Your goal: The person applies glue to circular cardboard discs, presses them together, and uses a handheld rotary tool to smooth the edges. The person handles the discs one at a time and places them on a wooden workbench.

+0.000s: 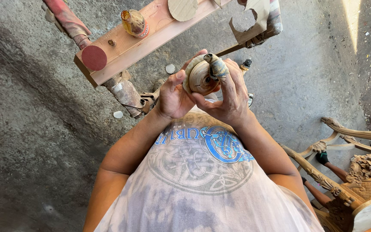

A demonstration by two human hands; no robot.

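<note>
Head view, looking straight down past a pale printed T-shirt to a grey concrete floor. Both hands raised in front of the chest, closed around a round, tan carved wooden piece with a darker hollow centre, held well clear of the floor. Left hand cupping the piece from the side, thumb up along its rim, apparently as a steadying support. Right hand wrapped over the opposite side, grip clamped on the piece, with a finger bound in worn blue-grey cloth tape pressed across the top edge; tape probably there as protection against rubbing. Hollow face turned up toward the eyes, presumably for a close look at the surface.

Beyond the hands, a long reddish wooden plank serving as a bench, carrying a small amber glass bottle, a dark red round sanding disc and a tan round disc. Torn brown sheet just beside. Ornately carved pale wooden chair frame at lower right, well apart.
</note>
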